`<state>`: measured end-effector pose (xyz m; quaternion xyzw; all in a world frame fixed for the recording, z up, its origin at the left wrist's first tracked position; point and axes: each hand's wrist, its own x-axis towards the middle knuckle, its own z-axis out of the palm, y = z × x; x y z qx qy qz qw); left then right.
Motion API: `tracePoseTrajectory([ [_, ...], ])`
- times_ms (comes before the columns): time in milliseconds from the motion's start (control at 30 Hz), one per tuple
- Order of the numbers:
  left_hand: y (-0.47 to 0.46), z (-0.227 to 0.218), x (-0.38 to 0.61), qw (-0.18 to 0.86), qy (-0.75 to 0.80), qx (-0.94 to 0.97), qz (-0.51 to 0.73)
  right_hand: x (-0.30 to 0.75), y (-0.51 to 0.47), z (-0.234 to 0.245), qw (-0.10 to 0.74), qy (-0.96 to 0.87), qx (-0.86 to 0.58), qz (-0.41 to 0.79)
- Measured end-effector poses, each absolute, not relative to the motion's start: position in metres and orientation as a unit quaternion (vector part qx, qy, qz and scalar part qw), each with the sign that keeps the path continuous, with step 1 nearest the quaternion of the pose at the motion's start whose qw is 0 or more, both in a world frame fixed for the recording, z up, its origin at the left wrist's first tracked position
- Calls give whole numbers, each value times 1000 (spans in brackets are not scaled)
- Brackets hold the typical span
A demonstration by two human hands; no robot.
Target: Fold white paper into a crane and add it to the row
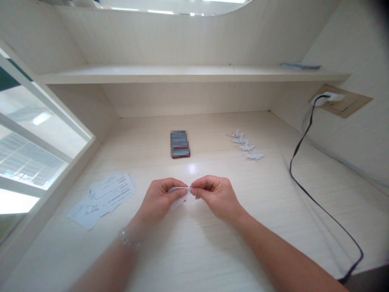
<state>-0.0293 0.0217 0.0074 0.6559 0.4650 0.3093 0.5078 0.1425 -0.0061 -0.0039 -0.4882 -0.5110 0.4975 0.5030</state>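
My left fingers (178,194) and right fingers (201,192) pinch folded white paper (176,203). Printed white sheets (112,193) lie left, four winged white-paper figures (246,148) right.

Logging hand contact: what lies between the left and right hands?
White paper, held by the left hand and the right hand, in the head view.

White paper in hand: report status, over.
Left hand and right hand pinching the white paper. Four folded paper figures beyond, to the right. Black cord farther right, clear of both hands.
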Motion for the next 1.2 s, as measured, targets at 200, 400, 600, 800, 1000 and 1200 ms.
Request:
tracePoseTrajectory([
  [200,23,7,-30,534,484,624,301,148,-3,-5,491,-503,-475,529],
  [400,23,6,-31,515,492,630,309,149,-3,-5,474,-532,-484,508],
  [600,22,8,-29,494,486,648,315,145,-4,-5,496,-519,-483,501],
  [800,22,8,-29,526,477,634,307,145,-4,-4,504,-493,-475,526],
  [1000,24,6,-30,572,489,591,291,150,-2,-6,469,-501,-471,554],
  [1200,24,7,-30,578,491,585,287,149,-3,-5,453,-534,-497,513],
])
